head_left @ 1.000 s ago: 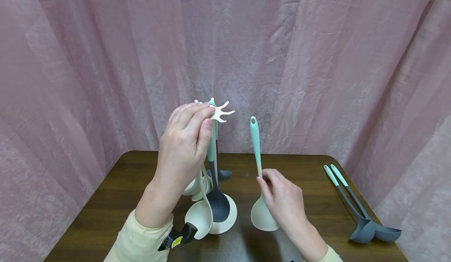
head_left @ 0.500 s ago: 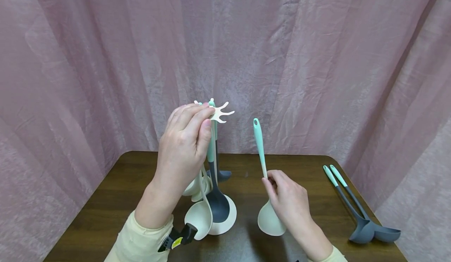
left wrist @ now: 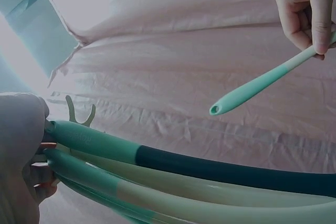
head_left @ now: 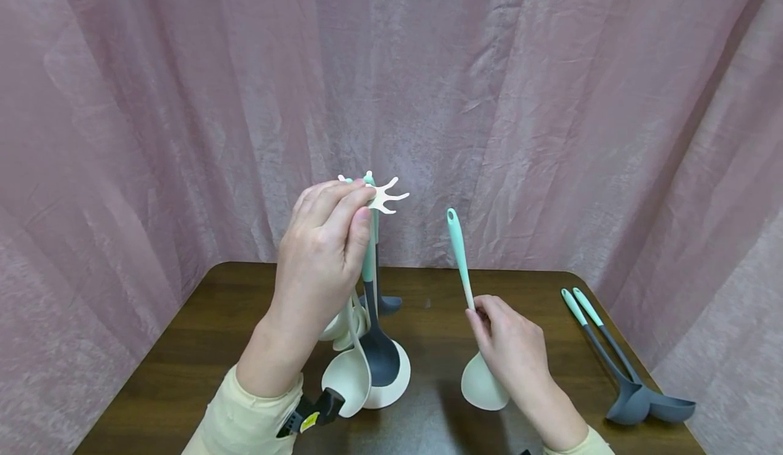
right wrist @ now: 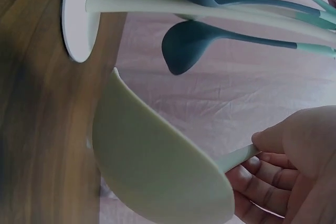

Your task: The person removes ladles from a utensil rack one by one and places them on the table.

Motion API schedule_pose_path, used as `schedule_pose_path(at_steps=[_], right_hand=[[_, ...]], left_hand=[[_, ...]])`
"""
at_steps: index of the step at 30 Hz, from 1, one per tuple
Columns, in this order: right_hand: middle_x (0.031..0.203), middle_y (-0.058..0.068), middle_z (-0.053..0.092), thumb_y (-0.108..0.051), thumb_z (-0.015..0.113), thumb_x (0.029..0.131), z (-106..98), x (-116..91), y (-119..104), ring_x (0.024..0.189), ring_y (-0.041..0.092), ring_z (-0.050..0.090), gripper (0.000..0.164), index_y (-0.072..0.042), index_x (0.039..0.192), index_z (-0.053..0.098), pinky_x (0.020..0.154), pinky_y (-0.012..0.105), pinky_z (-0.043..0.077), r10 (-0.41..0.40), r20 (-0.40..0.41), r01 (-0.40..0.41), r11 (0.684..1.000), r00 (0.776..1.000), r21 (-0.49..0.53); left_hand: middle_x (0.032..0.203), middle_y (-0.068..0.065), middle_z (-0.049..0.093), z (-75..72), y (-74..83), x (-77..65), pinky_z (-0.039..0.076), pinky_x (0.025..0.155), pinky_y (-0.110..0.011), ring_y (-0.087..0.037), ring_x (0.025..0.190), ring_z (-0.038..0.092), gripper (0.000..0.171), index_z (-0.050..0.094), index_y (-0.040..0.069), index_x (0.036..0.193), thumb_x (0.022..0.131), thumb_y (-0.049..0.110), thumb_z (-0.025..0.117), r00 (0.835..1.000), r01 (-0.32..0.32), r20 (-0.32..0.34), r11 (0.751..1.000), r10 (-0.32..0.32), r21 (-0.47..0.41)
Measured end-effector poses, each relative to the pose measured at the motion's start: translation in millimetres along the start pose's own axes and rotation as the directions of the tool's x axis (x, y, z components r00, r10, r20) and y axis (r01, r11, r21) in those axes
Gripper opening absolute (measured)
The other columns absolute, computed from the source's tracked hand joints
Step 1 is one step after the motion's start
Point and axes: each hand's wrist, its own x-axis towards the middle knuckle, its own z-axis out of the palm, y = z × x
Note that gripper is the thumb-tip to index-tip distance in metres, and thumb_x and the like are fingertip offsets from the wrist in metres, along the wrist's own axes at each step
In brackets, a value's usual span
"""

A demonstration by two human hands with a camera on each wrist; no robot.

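Observation:
My right hand (head_left: 514, 346) pinches a cream ladle (head_left: 483, 383) with a mint handle by its shaft, between thumb and fingers. In the right wrist view the bowl of this ladle (right wrist: 163, 161) is large and close to the camera, near the table. My left hand (head_left: 321, 237) grips the top of a white utensil stand (head_left: 387, 196), its fingers over the hooks. Cream and dark-grey ladles hang from the stand, among them a grey one (head_left: 380, 360) and a cream one (head_left: 347, 380) in front. Mint handle ends (left wrist: 89, 140) sit right at the left fingers.
Two dark-grey ladles (head_left: 633, 400) with mint handles lie at the right edge of the brown wooden table (head_left: 202, 353). The round white base (head_left: 391, 394) of the stand rests on the table. A pink curtain (head_left: 428, 101) hangs behind.
My right hand has moved to the right with the cream ladle, away from the stand, and the handle leans more to the left. My left hand stays at the stand's top.

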Motion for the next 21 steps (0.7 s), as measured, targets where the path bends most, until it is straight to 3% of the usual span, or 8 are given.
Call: schedule_pose_path(at_steps=[21], right_hand=[[0.078,-0.010,0.060,-0.011,0.085,0.097,-7.6,-0.2,32.3,0.061,0.007,0.053,0.013,-0.015,0.097,0.073,0.049,0.036,0.044,0.035,0.073,-0.030,0.997,0.997,-0.070]], left_hand=[[0.128,-0.017,0.076,2.0,1.1,0.6,0.045,0.120,-0.043,-0.041,0.126,0.067,0.033,0.078,-0.002,0.126,0.116,0.016,0.052,0.999,-0.019,-0.030,1.000,0.019,0.010]])
